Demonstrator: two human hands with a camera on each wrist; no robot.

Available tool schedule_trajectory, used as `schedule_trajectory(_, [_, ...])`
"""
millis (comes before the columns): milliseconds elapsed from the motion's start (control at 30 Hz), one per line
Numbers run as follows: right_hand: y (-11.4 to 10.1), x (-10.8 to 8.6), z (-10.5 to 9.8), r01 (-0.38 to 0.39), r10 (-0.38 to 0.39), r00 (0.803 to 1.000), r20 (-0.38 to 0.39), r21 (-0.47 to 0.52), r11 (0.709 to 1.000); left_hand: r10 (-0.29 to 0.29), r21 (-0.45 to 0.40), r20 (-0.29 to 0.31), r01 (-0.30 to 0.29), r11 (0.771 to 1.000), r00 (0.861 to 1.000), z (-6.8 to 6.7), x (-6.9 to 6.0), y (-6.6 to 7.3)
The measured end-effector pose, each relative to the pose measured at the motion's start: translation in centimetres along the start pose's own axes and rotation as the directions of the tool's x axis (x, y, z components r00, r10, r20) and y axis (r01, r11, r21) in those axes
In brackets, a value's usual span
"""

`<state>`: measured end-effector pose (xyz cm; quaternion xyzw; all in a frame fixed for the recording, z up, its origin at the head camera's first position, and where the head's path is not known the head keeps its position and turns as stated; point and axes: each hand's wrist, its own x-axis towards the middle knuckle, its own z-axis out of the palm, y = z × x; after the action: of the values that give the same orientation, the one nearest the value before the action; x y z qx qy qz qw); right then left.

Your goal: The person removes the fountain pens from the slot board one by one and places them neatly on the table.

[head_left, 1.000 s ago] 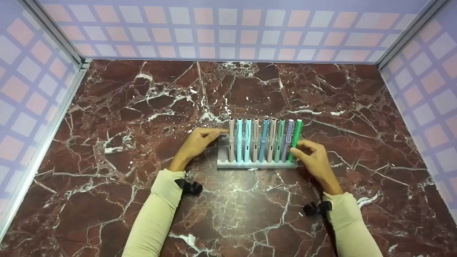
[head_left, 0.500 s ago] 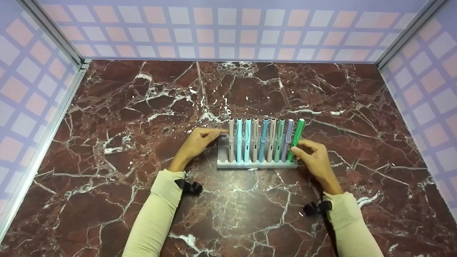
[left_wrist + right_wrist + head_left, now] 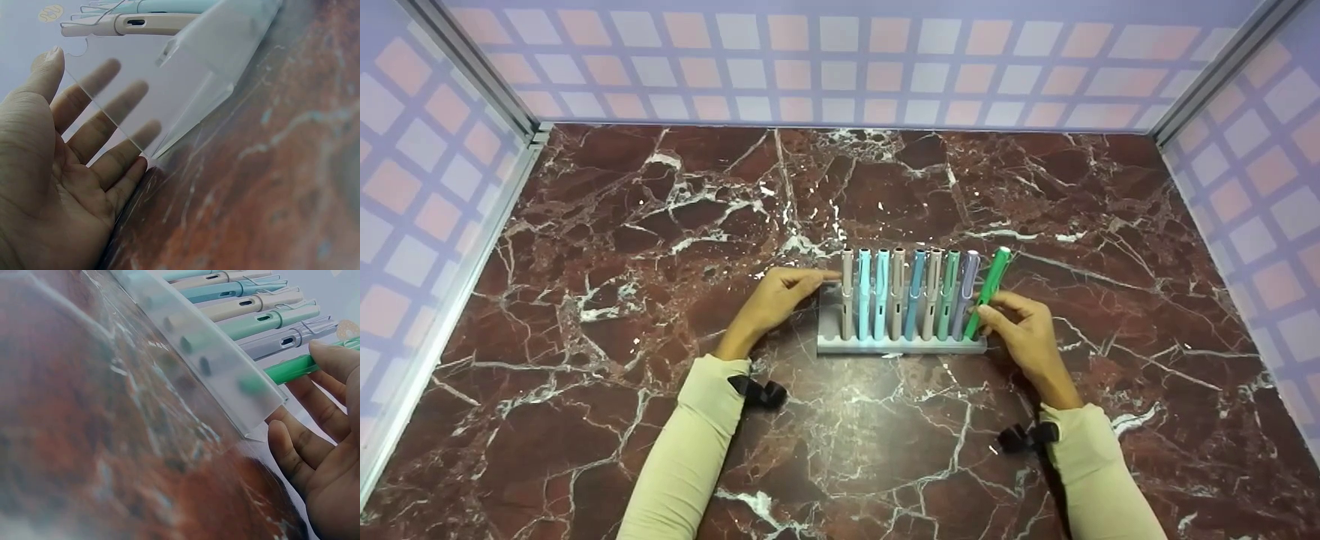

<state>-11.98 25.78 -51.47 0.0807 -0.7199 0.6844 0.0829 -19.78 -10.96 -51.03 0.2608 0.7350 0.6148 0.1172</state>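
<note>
A green pen [image 3: 988,289] leans outward at the right end of a clear pen stand [image 3: 901,346]. My right hand [image 3: 1024,330] pinches the pen between thumb and fingers. In the right wrist view its lower end [image 3: 252,385] shows through the stand's frosted front lip. My left hand [image 3: 780,300] is at the stand's left end. Its fairly straight fingers [image 3: 107,115] lie behind the clear panel, and the thumb is beside the panel's edge. A purple pen [image 3: 967,289] stands beside the green one.
Several other capped pens stand in a row in the stand: beige [image 3: 847,300], light blue [image 3: 862,300], darker blue [image 3: 913,300] and grey-green [image 3: 948,300]. Beneath is a red-brown marbled tabletop [image 3: 855,450]. Checked panels [image 3: 840,67] wall the back and sides.
The top of the green pen has tilted to the right, away from the purple pen, in my right hand. The left hand and the stand look the same.
</note>
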Motion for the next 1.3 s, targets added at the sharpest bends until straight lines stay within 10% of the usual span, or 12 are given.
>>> schedule_trajectory(1300, [-0.01, -0.11, -0.92, 0.047, -0.038, 0.998, -0.054, 0.197, 0.979, -0.038, 0.029, -0.012, 0.038, 0.999, 0.999, -0.06, -0.12, 0.04])
